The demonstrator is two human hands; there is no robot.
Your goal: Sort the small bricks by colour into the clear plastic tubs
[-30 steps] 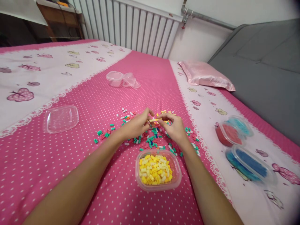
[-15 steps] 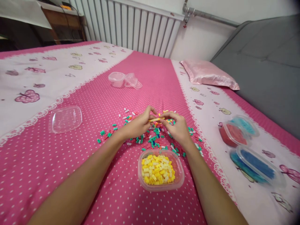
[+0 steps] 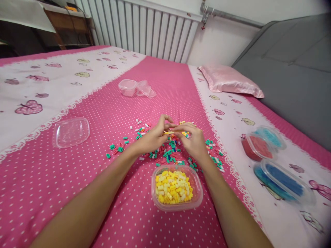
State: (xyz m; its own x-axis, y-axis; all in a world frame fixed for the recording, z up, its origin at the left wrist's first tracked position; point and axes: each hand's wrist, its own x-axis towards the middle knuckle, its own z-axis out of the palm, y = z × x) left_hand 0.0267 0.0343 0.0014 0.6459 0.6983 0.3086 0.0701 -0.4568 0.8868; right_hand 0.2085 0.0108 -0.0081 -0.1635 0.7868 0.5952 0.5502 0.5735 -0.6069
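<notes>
My left hand [image 3: 155, 137] and my right hand [image 3: 190, 138] meet over a scatter of small plastic bricks [image 3: 170, 155] in green, red, white and blue. Between their fingertips is a thin yellow strip [image 3: 169, 132], pinched at its left end by the left hand and at its right by the right hand. It looks like a row of joined bricks, though the fingers cover part of it. Nearer to me, between my forearms, a clear plastic tub [image 3: 199, 196] holds a heap of yellow and cream bricks [image 3: 173, 187].
A clear lid [image 3: 71, 132] lies at left. Clear containers [image 3: 128, 88] stand farther back. To the right are a tub of red pieces [image 3: 258, 148], one of light blue [image 3: 271, 137] and one of dark blue [image 3: 284, 181]. A pink pillow [image 3: 230, 81] rests near the grey headboard [image 3: 289, 58].
The right hand has shifted slightly left along the yellow strip, its fingers now closer to the left hand's and covering more of it. The tubs and scattered bricks stay put.
</notes>
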